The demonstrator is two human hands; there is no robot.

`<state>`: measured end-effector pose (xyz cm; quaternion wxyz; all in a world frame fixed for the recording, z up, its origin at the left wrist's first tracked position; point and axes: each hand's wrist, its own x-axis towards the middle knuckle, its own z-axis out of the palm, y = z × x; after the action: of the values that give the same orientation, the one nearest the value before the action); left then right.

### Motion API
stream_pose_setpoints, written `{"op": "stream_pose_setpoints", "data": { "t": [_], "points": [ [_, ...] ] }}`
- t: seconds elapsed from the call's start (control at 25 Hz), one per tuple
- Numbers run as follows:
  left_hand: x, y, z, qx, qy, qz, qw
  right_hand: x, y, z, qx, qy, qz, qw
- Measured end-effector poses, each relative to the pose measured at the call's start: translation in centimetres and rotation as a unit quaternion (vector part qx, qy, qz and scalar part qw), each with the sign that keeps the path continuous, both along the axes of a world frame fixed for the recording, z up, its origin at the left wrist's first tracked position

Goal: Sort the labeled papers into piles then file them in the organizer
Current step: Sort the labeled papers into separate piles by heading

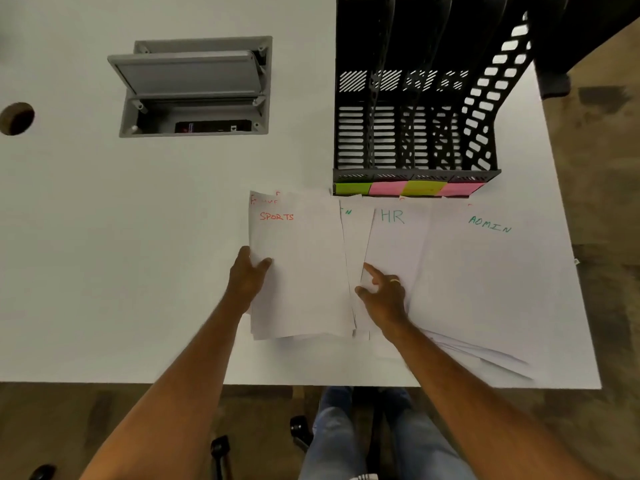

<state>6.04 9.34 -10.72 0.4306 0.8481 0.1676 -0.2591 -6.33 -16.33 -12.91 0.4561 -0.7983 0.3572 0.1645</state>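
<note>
White papers lie spread on the white table in front of a black slotted organizer (415, 133). A stack topped by a sheet marked SPORTS (301, 271) lies at the left, with my left hand (247, 277) gripping its left edge, thumb on top. A sheet marked HR (394, 244) lies in the middle; my right hand (382, 294) rests on its lower left part with fingers spread, the thumb at the sheet's edge. A sheet marked ADMIN (485, 278) lies at the right. More sheets show underneath, partly hidden.
Green, pink and yellow sticky notes (408, 188) line the organizer's front lip. A grey cable hatch (194, 88) stands open at the back of the table (104, 254), and a round hole (16, 118) is at far left. The table's right edge runs close to the ADMIN sheet.
</note>
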Motion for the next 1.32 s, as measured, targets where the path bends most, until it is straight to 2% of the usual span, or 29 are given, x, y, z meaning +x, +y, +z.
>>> {"op": "stream_pose_setpoints", "data": {
  "t": [0.12, 0.2, 0.36, 0.44, 0.52, 0.56, 0.64, 0.76, 0.96, 1.08, 1.2, 1.32],
  "points": [
    [-0.2, -0.3, 0.6, -0.119, 0.015, -0.013, 0.993, -0.3, 0.1, -0.6, -0.055, 0.013, 0.105, 0.993],
    [-0.5, -0.4, 0.9, -0.163, 0.039, -0.018, 0.986, -0.4, 0.2, -0.8, -0.063, 0.029, 0.146, 0.987],
    [-0.2, 0.4, 1.2, -0.218, 0.134, 0.079, 0.963, -0.2, 0.2, -0.9, -0.067, 0.047, 0.191, 0.978],
    [-0.2, 0.6, 1.2, -0.227, 0.179, 0.067, 0.955, -0.2, 0.0, -0.8, -0.069, 0.049, 0.205, 0.975],
    [-0.3, 0.4, 1.1, -0.212, 0.174, 0.048, 0.961, -0.3, -0.3, -0.8, -0.051, 0.048, 0.21, 0.975],
    [-0.3, 0.3, 1.2, -0.206, 0.163, 0.046, 0.964, -0.2, -0.6, -0.7, -0.025, 0.043, 0.192, 0.98],
    [0.0, 0.6, 1.6, -0.205, 0.149, 0.052, 0.966, 0.0, -1.3, -0.5, 0.064, 0.017, 0.09, 0.994],
    [0.9, 2.6, 2.8, -0.229, 0.152, 0.062, 0.96, 0.1, -2.3, 0.0, 0.144, -0.008, -0.032, 0.989],
    [1.7, 7.7, 4.4, -0.292, 0.174, 0.087, 0.937, -0.4, -2.7, 0.2, 0.138, -0.019, -0.034, 0.99],
    [1.3, 9.3, 4.3, -0.33, 0.171, 0.136, 0.918, -0.1, -3.0, 0.7, 0.177, -0.02, -0.038, 0.983],
    [0.2, 7.8, 3.7, -0.354, 0.196, 0.153, 0.902, 0.1, -3.4, 2.2, 0.273, 0.005, -0.118, 0.955],
    [-1.7, 4.0, 2.6, -0.362, 0.234, 0.132, 0.893, 0.1, -4.6, 4.1, 0.425, 0.003, -0.189, 0.885]
  ]
}}
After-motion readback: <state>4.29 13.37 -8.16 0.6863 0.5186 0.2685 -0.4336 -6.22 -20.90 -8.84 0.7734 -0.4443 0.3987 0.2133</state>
